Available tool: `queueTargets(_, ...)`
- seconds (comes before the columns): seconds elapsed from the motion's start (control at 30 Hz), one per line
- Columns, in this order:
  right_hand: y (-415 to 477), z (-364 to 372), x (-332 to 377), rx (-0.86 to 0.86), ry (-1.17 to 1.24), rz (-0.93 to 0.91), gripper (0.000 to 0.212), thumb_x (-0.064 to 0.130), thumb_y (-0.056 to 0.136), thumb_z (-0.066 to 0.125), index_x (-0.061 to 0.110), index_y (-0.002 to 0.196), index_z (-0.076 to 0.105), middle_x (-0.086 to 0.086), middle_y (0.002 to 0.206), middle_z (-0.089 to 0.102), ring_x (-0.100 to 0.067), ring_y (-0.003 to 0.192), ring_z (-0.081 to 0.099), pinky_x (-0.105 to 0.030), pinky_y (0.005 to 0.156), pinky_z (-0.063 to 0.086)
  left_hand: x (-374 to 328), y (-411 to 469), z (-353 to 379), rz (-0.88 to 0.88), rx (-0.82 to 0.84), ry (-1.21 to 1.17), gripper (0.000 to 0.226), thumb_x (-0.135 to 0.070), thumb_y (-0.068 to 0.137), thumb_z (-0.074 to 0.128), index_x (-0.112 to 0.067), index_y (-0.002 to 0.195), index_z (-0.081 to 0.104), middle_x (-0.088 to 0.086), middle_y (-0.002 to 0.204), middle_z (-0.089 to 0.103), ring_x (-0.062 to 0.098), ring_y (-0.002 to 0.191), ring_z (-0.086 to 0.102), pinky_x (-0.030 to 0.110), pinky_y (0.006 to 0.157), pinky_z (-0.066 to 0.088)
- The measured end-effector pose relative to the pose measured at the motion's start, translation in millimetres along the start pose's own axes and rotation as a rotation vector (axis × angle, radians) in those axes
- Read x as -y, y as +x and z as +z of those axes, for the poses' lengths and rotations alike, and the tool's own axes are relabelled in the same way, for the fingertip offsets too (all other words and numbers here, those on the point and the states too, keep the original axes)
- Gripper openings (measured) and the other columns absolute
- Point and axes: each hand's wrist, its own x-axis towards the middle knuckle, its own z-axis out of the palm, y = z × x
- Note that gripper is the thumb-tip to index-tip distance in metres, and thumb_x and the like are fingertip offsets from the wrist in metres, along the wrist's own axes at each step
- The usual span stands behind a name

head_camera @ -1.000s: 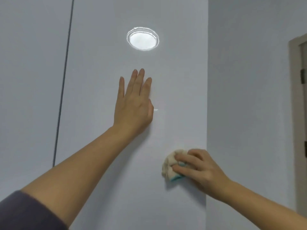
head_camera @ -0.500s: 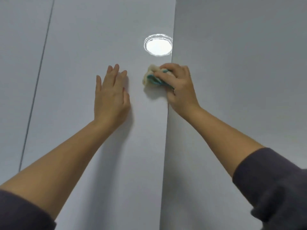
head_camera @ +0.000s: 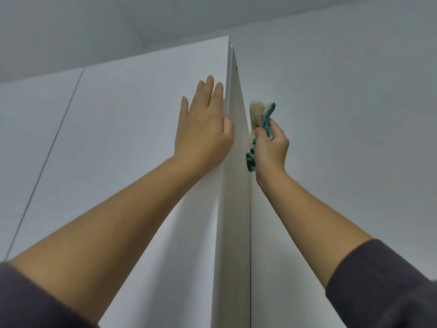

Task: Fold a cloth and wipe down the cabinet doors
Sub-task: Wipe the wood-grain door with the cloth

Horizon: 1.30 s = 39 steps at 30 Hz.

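- The left hand (head_camera: 203, 129) lies flat on the front of the cabinet door (head_camera: 132, 138). Its fingers are straight and close together, and the thumb sits at the door's right edge.
- At 3 o'clock from it, the right hand (head_camera: 269, 147) has its fingers curled round a bunched cloth (head_camera: 259, 112), cream with a teal border. The cloth sticks out of the fist towards 12 o'clock, and a teal tail hangs towards 6 o'clock.
- The cloth is just beside the cabinet's narrow side panel (head_camera: 236, 209), between that panel and the wall (head_camera: 343, 114). I cannot tell whether it touches the panel.
- The cloth is gathered into a wad, so the folding looks done and the wiping seems to be under way, high up near the cabinet's top right corner.
- No streaks or damp marks show, so I cannot judge which faces are already wiped.
- A seam (head_camera: 47, 157) towards 9 o'clock marks off a neighbouring door (head_camera: 19, 138). That door and the lower part of the cabinet probably remain to be done or checked.
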Motion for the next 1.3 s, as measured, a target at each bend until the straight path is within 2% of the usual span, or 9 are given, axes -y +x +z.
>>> queueTargets(0.07, 19.5, 3.3, -7.0, 0.002, 0.016, -0.017, 0.012, 0.013, 0.093, 0.052, 0.007, 0.094, 0.061, -0.011, 0.083, 0.056, -0.016, 0.067, 0.052, -0.025, 0.059, 0.044, -6.2, 18.8, 9.6, 0.005, 0.024, 0.055, 0.063, -0.017, 0.095, 0.029, -0.012, 0.153, 0.005, 0.002, 0.161, -0.003, 0.015, 0.148, -0.007, 0.038, 0.12, -0.004)
queueTargets(0.17, 45.9, 16.5, -13.3, 0.012, 0.027, -0.047, 0.021, 0.012, 0.09, 0.052, 0.026, 0.099, 0.064, -0.01, 0.109, 0.06, -0.013, 0.077, 0.059, -0.023, 0.065, 0.049, -8.6, 42.8, 13.3, -0.024, 0.036, 0.11, 0.064, -0.013, 0.095, 0.028, -0.01, 0.153, 0.001, 0.003, 0.161, -0.006, 0.015, 0.148, -0.008, 0.038, 0.12, -0.004)
queueTargets(0.23, 63.9, 26.9, -15.3, 0.036, 0.006, -0.092, 0.021, 0.011, 0.088, 0.052, 0.018, 0.102, 0.066, -0.015, 0.114, 0.059, -0.013, 0.074, 0.057, -0.023, 0.063, 0.047, -10.4, 58.5, 11.3, -0.044, 0.039, 0.14, 0.065, -0.01, 0.094, 0.027, -0.009, 0.153, 0.0, 0.004, 0.161, -0.006, 0.016, 0.148, -0.008, 0.038, 0.12, -0.004)
queueTargets(0.53, 133.0, 76.2, 10.0, 0.118, 0.062, -0.373, 0.025, 0.008, 0.083, 0.052, 0.02, 0.095, 0.07, -0.016, 0.102, 0.062, -0.017, 0.078, 0.059, -0.023, 0.069, 0.046, -33.3, 92.1, 21.7, -0.122, -0.012, 0.403, 0.062, -0.002, 0.087, 0.034, -0.001, 0.147, 0.019, 0.014, 0.158, 0.014, 0.027, 0.146, 0.01, 0.044, 0.119, 0.011)
queueTargets(0.8, 145.2, 86.6, -5.4, 0.177, 0.058, -0.425, 0.044, 0.0, 0.083, 0.047, 0.016, 0.12, 0.068, -0.009, 0.108, 0.054, -0.015, 0.089, 0.049, -0.013, 0.077, 0.034, -28.9, 90.8, 34.4, -0.068, -0.106, 0.738, 0.069, 0.0, 0.086, 0.034, -0.002, 0.15, 0.008, 0.013, 0.158, 0.015, 0.024, 0.148, 0.008, 0.045, 0.119, 0.011)
queueTargets(0.93, 149.6, 79.1, -39.7, 0.168, 0.056, -0.357, 0.037, 0.003, 0.078, 0.042, 0.022, 0.091, 0.07, -0.008, 0.097, 0.047, -0.016, 0.082, 0.042, -0.013, 0.064, 0.028, -25.5, 89.7, 35.9, -0.017, -0.109, 0.895, 0.066, -0.002, 0.085, 0.038, -0.01, 0.148, 0.018, 0.014, 0.153, 0.025, 0.026, 0.146, 0.013, 0.049, 0.117, 0.016)
queueTargets(1.0, 153.0, 74.5, -54.4, 0.172, 0.043, -0.344, 0.028, 0.002, 0.076, 0.039, 0.025, 0.071, 0.054, -0.005, 0.089, 0.04, -0.018, 0.077, 0.038, -0.015, 0.051, 0.023, -25.7, 89.8, 35.7, -0.001, -0.102, 0.951, 0.064, -0.003, 0.084, 0.039, -0.014, 0.146, 0.022, 0.015, 0.152, 0.025, 0.027, 0.146, 0.013, 0.049, 0.117, 0.015)
queueTargets(1.1, 156.5, 74.2, -66.7, 0.15, 0.038, -0.32, 0.031, -0.001, 0.08, 0.042, 0.009, 0.091, 0.069, -0.005, 0.094, 0.044, -0.016, 0.085, 0.042, -0.016, 0.058, 0.027, -27.9, 85.8, 36.4, 0.032, -0.092, 1.025, 0.064, -0.003, 0.086, 0.035, -0.017, 0.147, 0.023, 0.016, 0.158, 0.011, 0.026, 0.148, 0.005, 0.047, 0.119, 0.009)
queueTargets(1.3, 163.5, 69.4, -78.6, 0.127, 0.044, -0.304, 0.038, 0.0, 0.084, 0.044, 0.011, 0.111, 0.068, -0.005, 0.106, 0.047, -0.018, 0.101, 0.048, -0.016, 0.074, 0.03, -34.0, 81.0, 39.0, 0.057, -0.079, 1.115, 0.063, -0.004, 0.088, 0.038, -0.015, 0.147, 0.023, 0.014, 0.159, 0.009, 0.025, 0.148, 0.005, 0.047, 0.119, 0.01)
